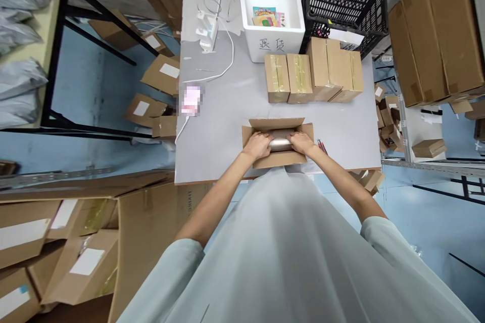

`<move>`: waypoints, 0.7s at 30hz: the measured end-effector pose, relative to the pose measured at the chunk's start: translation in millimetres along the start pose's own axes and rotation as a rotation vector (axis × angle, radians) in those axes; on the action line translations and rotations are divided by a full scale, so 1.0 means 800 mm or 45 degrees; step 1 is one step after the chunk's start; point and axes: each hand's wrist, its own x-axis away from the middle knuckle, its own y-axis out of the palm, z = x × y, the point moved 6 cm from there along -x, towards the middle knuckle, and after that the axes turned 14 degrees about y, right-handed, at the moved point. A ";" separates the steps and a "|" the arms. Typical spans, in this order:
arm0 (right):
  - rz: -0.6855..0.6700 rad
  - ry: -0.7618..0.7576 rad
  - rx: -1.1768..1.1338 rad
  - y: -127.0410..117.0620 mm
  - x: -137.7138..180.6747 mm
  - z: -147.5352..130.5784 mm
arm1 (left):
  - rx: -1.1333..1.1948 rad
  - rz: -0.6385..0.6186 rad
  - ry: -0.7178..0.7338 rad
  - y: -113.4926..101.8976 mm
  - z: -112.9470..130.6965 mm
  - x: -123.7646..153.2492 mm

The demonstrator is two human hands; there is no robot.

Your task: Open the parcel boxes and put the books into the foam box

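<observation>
An open cardboard box [278, 126] lies near the front edge of the grey table [227, 126], its flaps spread out. Inside it rests a shiny silver cylinder [281, 144], lying sideways. My left hand [257, 145] is curled round the cylinder's left end and my right hand [302, 142] round its right end, both inside the box opening.
Several taped cardboard boxes [314, 75] stand in a row behind. A white foam bin [271, 4] and a black plastic crate [344, 4] sit at the back. A white charger and cable [212, 35] lie at the left; a red pen [323, 147] lies right of the box.
</observation>
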 end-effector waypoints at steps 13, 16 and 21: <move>0.790 0.034 -0.879 -0.102 0.088 0.048 | 0.595 0.636 -0.257 -0.098 -0.012 0.086; 0.867 0.319 -1.263 -0.072 0.092 0.110 | 0.954 1.123 -0.487 -0.114 -0.045 0.156; 0.231 0.494 -1.688 0.050 0.064 0.113 | 1.703 1.600 -0.857 -0.069 -0.090 0.221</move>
